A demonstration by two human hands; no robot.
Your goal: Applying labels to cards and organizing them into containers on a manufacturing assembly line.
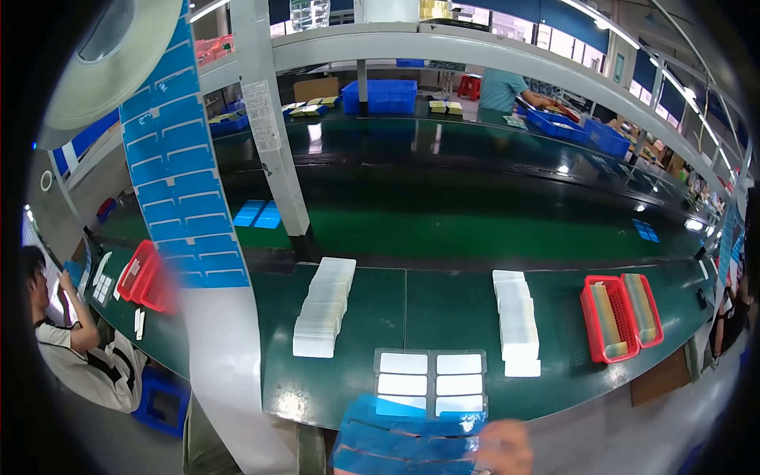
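Hands low at frame bottom: right hand (507, 447) grips a blurred blue label sheet (404, 443) at the near bench (356, 317) edge; left hand not visible. Sheet sits just below the clear tray (430, 383) of white parts. Judgement: steady the sheet, align square with tray cells before pressing.

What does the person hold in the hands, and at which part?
The right hand holds a blurred blue sheet at its right end, just below the clear tray. The left hand is not in view.

Open green bench (380, 309) between two white stacks (323, 309) (518, 323).
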